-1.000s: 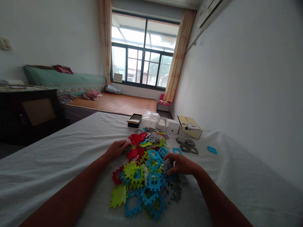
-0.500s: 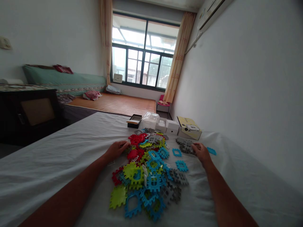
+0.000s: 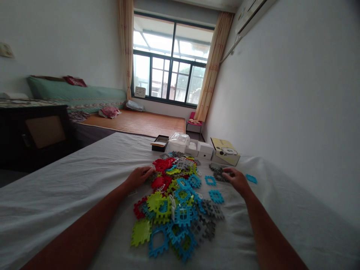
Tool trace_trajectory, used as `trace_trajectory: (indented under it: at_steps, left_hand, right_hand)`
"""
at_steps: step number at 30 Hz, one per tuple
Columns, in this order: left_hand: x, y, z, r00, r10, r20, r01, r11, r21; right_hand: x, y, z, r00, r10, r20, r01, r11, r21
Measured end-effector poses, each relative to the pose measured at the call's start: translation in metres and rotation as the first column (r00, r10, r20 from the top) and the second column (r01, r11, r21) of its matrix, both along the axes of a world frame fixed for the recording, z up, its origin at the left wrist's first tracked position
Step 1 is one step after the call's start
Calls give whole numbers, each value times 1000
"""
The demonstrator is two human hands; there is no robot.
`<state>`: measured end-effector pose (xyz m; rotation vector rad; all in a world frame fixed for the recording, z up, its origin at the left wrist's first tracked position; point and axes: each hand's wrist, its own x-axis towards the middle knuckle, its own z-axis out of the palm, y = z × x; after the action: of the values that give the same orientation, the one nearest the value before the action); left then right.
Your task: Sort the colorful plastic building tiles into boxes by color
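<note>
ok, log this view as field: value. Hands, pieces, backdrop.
left hand: fingertips at the left edge of the mixed pile; grip unclear
right hand: fingertips at grey toothed plastic pieces set apart; grip unclear
pile: red, lime-green, blue and grey toothed plastic pieces, overlapping
surface: wrinkled white cloth
behind: open black box, clear plastic container, white boxes, yellow printed box

Lg window (image 3: 172, 57) w/ peach curtains (image 3: 213, 67) – daylit, white walls (image 3: 292, 90), dk cabinet (image 3: 46, 131), pink chair (image 3: 192, 115)

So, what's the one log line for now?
left hand: at coloured pile | right hand: at grey pieces | yellow box: behind grey pieces
</note>
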<state>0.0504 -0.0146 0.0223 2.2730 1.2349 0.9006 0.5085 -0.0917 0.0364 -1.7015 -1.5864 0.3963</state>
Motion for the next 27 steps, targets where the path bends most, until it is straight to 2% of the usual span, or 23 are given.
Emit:
trace_trajectory:
  at_steps: [1, 2, 3, 4, 5, 6, 12, 14, 19, 21, 22, 23, 24, 26, 27]
  left_hand:
    - [0, 0, 0, 1000, -2, 1, 2, 1000, -1]
    - [0, 0, 0, 1000, -3, 2, 3, 1000, -1]
    - [0, 0, 0, 1000, -4, 4, 4, 1000, -1]
    - [0, 0, 0, 1000, -3, 4, 3, 1000, 0]
    - [0, 0, 0, 1000, -1, 3, 1, 1000, 1]
    - [0, 0, 0, 1000, 2, 0, -2, 1000, 1]
    - [0, -1, -1, 1000, 10, 13, -10, 1000, -14]
    - [0, 0, -1, 999, 20, 26, -19, 1000, -21]
    - [0, 0, -1, 1000, 5, 22, -5, 1000, -17]
    - [0, 0, -1, 1000, 10, 16, -10, 1000, -18]
    - [0, 0, -1, 1000, 13, 13, -13, 1000, -19]
    - [0, 0, -1, 1000, 15, 12, -15, 1000, -20]
    - [0, 0, -1, 1000, 15, 11, -15, 1000, -20]
    - [0, 0, -1, 1000, 10, 7, -10, 1000, -16]
    - [0, 0, -1, 1000, 6, 3, -6, 1000, -11]
  right_hand:
    - [-12, -6, 10, 978, 210, -4, -210, 972, -108]
    - [-24, -13, 19, 911, 413, -23, -406, 883, -234]
    - [-35, -20, 26, 824, 564, -48, -543, 763, -349]
    - [-44, -25, 31, 748, 661, -66, -617, 654, -439]
    - [-51, -30, 33, 698, 712, -68, -643, 583, -496]
    - [-57, -33, 34, 679, 732, -56, -644, 557, -525]
    - [-58, -27, 22, 726, 685, 63, -549, 633, -547]
    - [-55, -24, 21, 732, 678, 67, -545, 642, -540]
    - [-49, -25, 27, 741, 654, -156, -637, 609, -474]
    - [-42, -26, 25, 755, 601, -263, -649, 622, -439]
    - [-37, -24, 23, 768, 560, -312, -640, 645, -418]
    - [-31, -22, 19, 787, 504, -355, -614, 690, -383]
    - [-25, -19, 14, 813, 432, -390, -562, 758, -330]
    - [-12, -10, 2, 871, 244, -426, -347, 920, -183]
    - [-6, -4, -5, 894, 140, -426, -199, 975, -98]
